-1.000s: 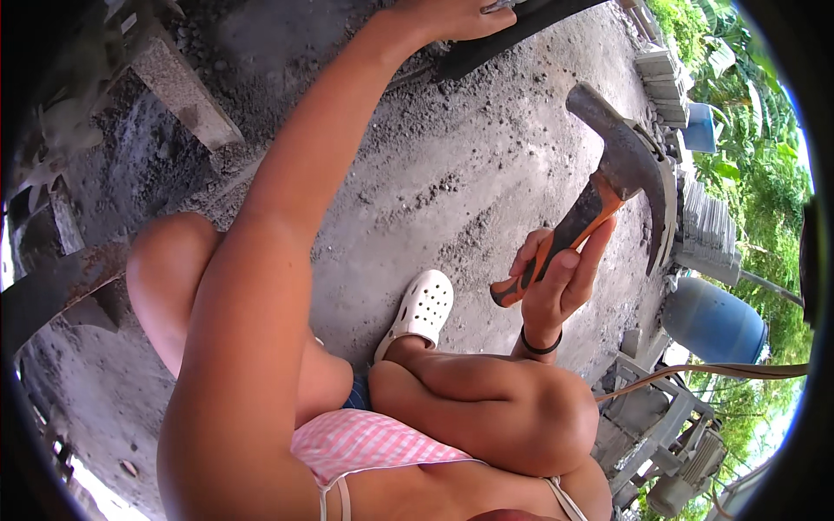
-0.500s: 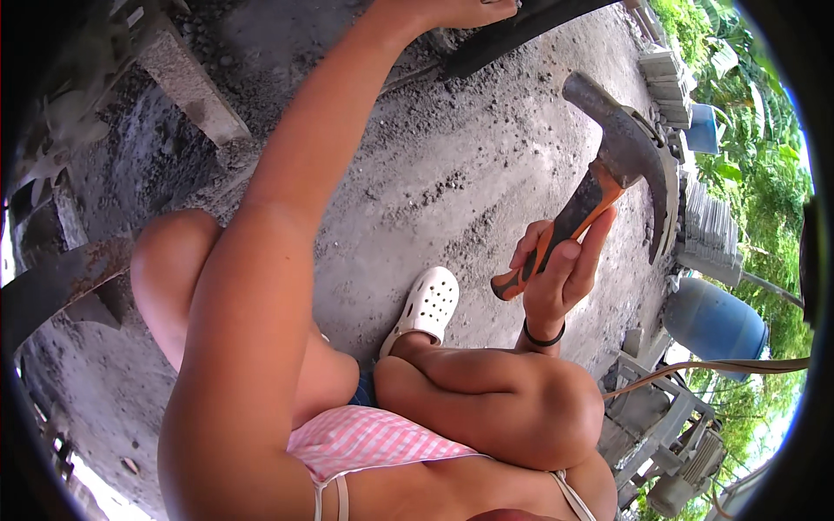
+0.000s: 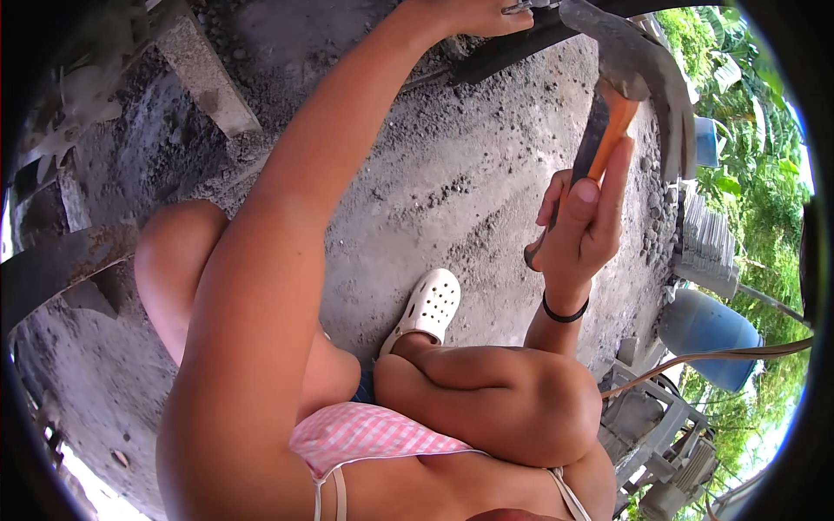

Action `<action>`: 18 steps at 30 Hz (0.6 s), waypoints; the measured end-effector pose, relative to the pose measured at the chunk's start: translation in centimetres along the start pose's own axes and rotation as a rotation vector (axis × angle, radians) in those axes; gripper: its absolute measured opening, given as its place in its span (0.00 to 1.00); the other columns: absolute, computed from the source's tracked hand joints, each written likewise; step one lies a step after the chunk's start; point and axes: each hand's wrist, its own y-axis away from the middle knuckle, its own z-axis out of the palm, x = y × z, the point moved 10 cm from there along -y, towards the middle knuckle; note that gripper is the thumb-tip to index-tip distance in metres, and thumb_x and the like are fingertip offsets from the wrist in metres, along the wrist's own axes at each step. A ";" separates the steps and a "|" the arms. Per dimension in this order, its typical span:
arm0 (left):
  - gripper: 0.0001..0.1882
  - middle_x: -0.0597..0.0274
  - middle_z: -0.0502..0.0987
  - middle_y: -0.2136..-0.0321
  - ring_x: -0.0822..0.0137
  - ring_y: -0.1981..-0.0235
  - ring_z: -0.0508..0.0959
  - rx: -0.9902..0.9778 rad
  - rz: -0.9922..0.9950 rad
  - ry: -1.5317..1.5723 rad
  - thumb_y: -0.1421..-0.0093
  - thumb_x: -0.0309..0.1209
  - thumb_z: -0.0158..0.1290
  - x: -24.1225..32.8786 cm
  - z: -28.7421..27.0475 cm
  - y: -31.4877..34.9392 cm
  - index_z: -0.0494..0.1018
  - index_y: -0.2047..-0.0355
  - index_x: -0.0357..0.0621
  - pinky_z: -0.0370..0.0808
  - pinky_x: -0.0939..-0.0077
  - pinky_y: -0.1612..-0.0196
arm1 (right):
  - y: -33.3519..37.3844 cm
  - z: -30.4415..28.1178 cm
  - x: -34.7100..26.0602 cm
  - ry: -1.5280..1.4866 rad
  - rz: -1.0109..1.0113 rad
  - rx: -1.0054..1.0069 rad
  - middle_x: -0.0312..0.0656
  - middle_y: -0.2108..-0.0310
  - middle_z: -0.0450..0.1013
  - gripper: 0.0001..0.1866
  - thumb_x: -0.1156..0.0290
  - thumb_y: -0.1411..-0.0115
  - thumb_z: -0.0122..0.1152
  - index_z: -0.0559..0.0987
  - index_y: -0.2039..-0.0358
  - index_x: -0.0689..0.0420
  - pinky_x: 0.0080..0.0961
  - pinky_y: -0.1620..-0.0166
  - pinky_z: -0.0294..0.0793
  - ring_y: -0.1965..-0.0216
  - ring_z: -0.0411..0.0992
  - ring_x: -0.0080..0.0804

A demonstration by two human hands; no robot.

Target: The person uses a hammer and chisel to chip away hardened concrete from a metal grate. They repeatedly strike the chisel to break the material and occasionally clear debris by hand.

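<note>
My right hand (image 3: 580, 208) is wrapped round the black and orange handle of a claw hammer (image 3: 627, 65). The hammer is raised, its worn grey head reaching the top edge and its claw curving down at the right. My left hand (image 3: 495, 17) is stretched far forward and cut off by the top edge. Its fingers look closed beside a small silvery metal bit (image 3: 521, 7), whose kind I cannot make out. The hammer's striking face appears close to that bit. A long dark bar (image 3: 512, 54) runs under and beside my left hand.
Rough grey ground with loose grit surrounds my white clog (image 3: 432, 300). A concrete piece (image 3: 204, 74) lies at left, near a rusty curved metal strip (image 3: 65, 269). Stacked grey slabs (image 3: 708, 234), a blue barrel (image 3: 708, 337), a motor (image 3: 691, 478) and a cable (image 3: 721, 354) are at right.
My right hand has carried the hammer forward and upward, and its handle stands steeper. My left arm has shifted slightly to the right; the silvery bit now shows more.
</note>
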 end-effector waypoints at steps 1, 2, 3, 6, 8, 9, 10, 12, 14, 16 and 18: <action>0.22 0.39 0.74 0.80 0.46 0.76 0.77 -0.006 0.007 0.009 0.46 0.44 0.51 0.7 0.1 -0.3 0.76 0.78 0.32 0.71 0.56 0.71 | 0.6 -1.5 -0.7 -0.075 -0.004 0.151 0.36 0.82 0.67 0.25 0.72 0.32 0.41 0.55 0.36 0.64 0.16 0.80 0.61 0.84 0.60 0.18; 0.22 0.39 0.74 0.79 0.46 0.76 0.77 -0.013 0.015 0.018 0.46 0.44 0.51 1.3 0.2 -0.6 0.76 0.78 0.32 0.71 0.56 0.70 | 0.9 -2.1 -2.0 -0.004 -0.088 0.120 0.41 0.79 0.68 0.31 0.61 0.30 0.37 0.42 0.32 0.54 0.15 0.81 0.63 0.83 0.63 0.20; 0.23 0.38 0.74 0.79 0.46 0.75 0.77 -0.022 0.032 0.033 0.46 0.44 0.51 1.8 0.4 -0.9 0.76 0.78 0.32 0.71 0.56 0.70 | 0.9 -2.4 -2.1 -0.188 -0.097 0.129 0.42 0.79 0.68 0.31 0.60 0.30 0.37 0.41 0.32 0.53 0.15 0.81 0.63 0.82 0.63 0.21; 0.23 0.38 0.75 0.78 0.47 0.74 0.78 -0.030 0.069 -0.011 0.46 0.45 0.50 1.1 0.5 -0.6 0.76 0.77 0.32 0.71 0.56 0.68 | 1.9 -0.5 -0.6 0.086 -0.216 0.119 0.39 0.81 0.65 0.29 0.64 0.31 0.39 0.47 0.33 0.55 0.15 0.80 0.61 0.82 0.63 0.20; 0.24 0.38 0.75 0.78 0.47 0.74 0.78 0.005 0.125 -0.064 0.45 0.46 0.50 0.5 0.5 -0.5 0.76 0.77 0.32 0.72 0.55 0.68 | 0.4 1.9 2.0 0.188 -0.042 -0.066 0.37 0.81 0.64 0.27 0.66 0.31 0.39 0.51 0.34 0.56 0.15 0.80 0.60 0.83 0.61 0.18; 0.24 0.39 0.75 0.78 0.47 0.74 0.78 0.024 0.106 -0.042 0.45 0.45 0.50 -0.2 0.3 -0.6 0.76 0.77 0.32 0.72 0.55 0.67 | 0.5 1.6 1.4 0.098 -0.060 -0.052 0.37 0.82 0.65 0.26 0.67 0.31 0.40 0.54 0.34 0.56 0.15 0.80 0.60 0.84 0.60 0.17; 0.23 0.39 0.75 0.78 0.47 0.73 0.78 0.038 0.091 -0.006 0.45 0.45 0.50 0.0 0.2 -0.6 0.76 0.77 0.32 0.72 0.55 0.67 | 0.8 1.0 0.9 0.051 -0.001 -0.023 0.38 0.82 0.66 0.28 0.65 0.31 0.38 0.49 0.33 0.57 0.15 0.80 0.61 0.84 0.61 0.18; 0.23 0.40 0.75 0.78 0.47 0.73 0.78 0.012 0.074 0.064 0.45 0.45 0.50 2.0 0.8 -0.7 0.77 0.76 0.32 0.72 0.56 0.67 | 1.5 -1.5 -1.8 -0.033 -0.105 0.138 0.40 0.82 0.66 0.30 0.62 0.30 0.36 0.43 0.33 0.57 0.15 0.80 0.62 0.84 0.62 0.20; 0.24 0.40 0.75 0.77 0.46 0.73 0.78 -0.042 0.025 0.040 0.44 0.46 0.50 1.5 0.4 -0.3 0.77 0.75 0.32 0.72 0.55 0.67 | 1.6 -1.1 -1.3 -0.040 -0.095 0.123 0.39 0.83 0.65 0.30 0.62 0.30 0.36 0.43 0.33 0.56 0.14 0.81 0.61 0.84 0.61 0.19; 0.25 0.40 0.76 0.76 0.45 0.73 0.77 -0.032 0.002 0.025 0.44 0.47 0.49 0.6 0.4 -0.4 0.77 0.74 0.31 0.72 0.55 0.66 | 1.4 0.1 0.7 0.070 -0.025 0.066 0.37 0.83 0.64 0.28 0.64 0.30 0.36 0.45 0.33 0.55 0.13 0.82 0.60 0.84 0.60 0.17; 0.25 0.39 0.76 0.76 0.44 0.72 0.77 -0.075 -0.092 0.035 0.44 0.47 0.48 -0.3 0.5 -0.5 0.76 0.74 0.30 0.72 0.54 0.66 | 0.2 2.4 4.4 0.015 0.231 -0.130 0.33 0.83 0.63 0.24 0.72 0.31 0.38 0.55 0.35 0.56 0.13 0.82 0.59 0.85 0.57 0.15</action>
